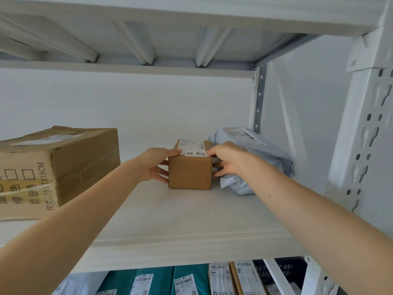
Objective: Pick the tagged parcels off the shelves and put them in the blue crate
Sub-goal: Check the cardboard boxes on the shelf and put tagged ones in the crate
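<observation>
- Gripping small box (190, 174) from both sides: left hand (158, 165) and right hand (226, 160), fingers curled on its edges.
- Resting on shelf (170, 220), not yet lifted; handwritten tag (196, 153) on top; large carton (57, 167) to left, grey bag (265, 154) just beside at right.
- Remaining: lifting out, carrying, placing in blue crate, not clearly in view.

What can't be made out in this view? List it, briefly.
Head view only:
small box: its sides hidden by the left hand and right hand.
grey mailer: partly hidden behind the right hand.
large carton: cut off by the left edge.
lower parcels: cut off by the bottom edge, labels too small to read.
</observation>
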`<state>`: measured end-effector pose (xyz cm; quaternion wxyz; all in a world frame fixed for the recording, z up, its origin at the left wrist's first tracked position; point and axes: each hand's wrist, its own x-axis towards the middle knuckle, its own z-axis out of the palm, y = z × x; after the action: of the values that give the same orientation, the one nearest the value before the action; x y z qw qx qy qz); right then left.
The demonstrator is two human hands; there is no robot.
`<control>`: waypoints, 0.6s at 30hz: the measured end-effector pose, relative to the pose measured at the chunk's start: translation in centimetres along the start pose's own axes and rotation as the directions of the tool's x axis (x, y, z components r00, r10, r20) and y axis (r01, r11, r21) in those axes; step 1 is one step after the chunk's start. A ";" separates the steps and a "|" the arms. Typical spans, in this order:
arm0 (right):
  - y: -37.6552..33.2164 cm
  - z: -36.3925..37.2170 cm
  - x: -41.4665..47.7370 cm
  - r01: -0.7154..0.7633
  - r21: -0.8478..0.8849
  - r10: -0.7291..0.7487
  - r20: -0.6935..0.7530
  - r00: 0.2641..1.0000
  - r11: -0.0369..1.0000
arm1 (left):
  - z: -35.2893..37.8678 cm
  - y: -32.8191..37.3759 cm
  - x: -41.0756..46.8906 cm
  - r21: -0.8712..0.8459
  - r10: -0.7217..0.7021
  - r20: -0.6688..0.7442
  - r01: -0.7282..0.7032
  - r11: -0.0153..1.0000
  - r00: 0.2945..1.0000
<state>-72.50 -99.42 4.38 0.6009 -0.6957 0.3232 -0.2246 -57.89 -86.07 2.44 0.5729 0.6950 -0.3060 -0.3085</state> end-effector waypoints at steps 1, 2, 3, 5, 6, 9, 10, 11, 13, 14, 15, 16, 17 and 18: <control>0.1 0.1 -0.4 0.017 0.019 -0.017 0.003 1.000 1.000 | -0.2 -0.1 -0.2 0.000 0.020 -0.007 -0.020 1.000 1.000; 0.1 0.2 -0.8 0.034 0.041 -0.034 0.005 0.999 0.999 | -0.4 -0.2 -0.5 -0.002 0.040 -0.016 -0.040 0.999 0.999; 0.2 0.2 -1.1 0.053 0.069 -0.054 0.007 0.999 0.996 | -0.5 -0.3 -0.9 -0.007 0.061 -0.028 -0.061 0.998 0.998; 0.5 0.2 -1.7 0.096 0.135 -0.100 0.022 0.995 0.986 | -0.5 -0.5 -1.7 -0.016 0.105 -0.069 -0.107 0.994 0.992; 0.6 0.3 -2.0 0.120 0.163 -0.128 0.037 0.991 0.979 | -0.5 -0.6 -2.2 -0.021 0.126 -0.091 -0.129 0.991 0.988; 1.0 0.3 -2.9 0.187 0.222 -0.211 0.088 0.973 0.957 | -0.6 -0.8 -3.8 -0.044 0.190 -0.150 -0.198 0.979 0.970; 1.2 0.3 -3.1 0.209 0.235 -0.237 0.099 0.966 0.949 | -0.6 -0.8 -4.4 -0.057 0.204 -0.164 -0.216 0.975 0.965; 1.3 0.2 -3.4 0.231 0.243 -0.263 0.109 0.959 0.942 | -0.6 -0.9 -4.9 -0.071 0.219 -0.169 -0.234 0.970 0.961; 1.5 0.1 -3.8 0.273 0.253 -0.312 0.130 0.941 0.928 | -0.5 -1.2 -5.8 -0.093 0.249 -0.161 -0.266 0.959 0.955; 1.7 0.1 -4.0 0.296 0.248 -0.337 0.138 0.932 0.922 | -0.5 -1.4 -6.2 -0.103 0.260 -0.158 -0.278 0.955 0.952; 1.8 0.0 -4.1 0.319 0.240 -0.357 0.139 0.924 0.917 | -0.4 -1.6 -6.6 -0.116 0.271 -0.163 -0.291 0.950 0.949; 2.0 0.1 -4.4 0.337 0.244 -0.376 0.138 0.916 0.909 | -0.5 -1.8 -7.0 -0.119 0.280 -0.175 -0.302 0.946 0.944; 2.1 0.1 -4.6 0.351 0.247 -0.391 0.136 0.910 0.903 | -0.4 -2.0 -7.3 -0.129 0.292 -0.189 -0.318 0.939 0.938; 2.3 0.2 -4.9 0.363 0.256 -0.406 0.137 0.904 0.896 | -0.4 -2.2 -7.7 -0.136 0.303 -0.205 -0.334 0.933 0.931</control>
<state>-76.10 -95.89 2.50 0.6467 -0.6914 0.0935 -0.3082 -62.19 -79.48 0.99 0.6977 0.6099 -0.3345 -0.1715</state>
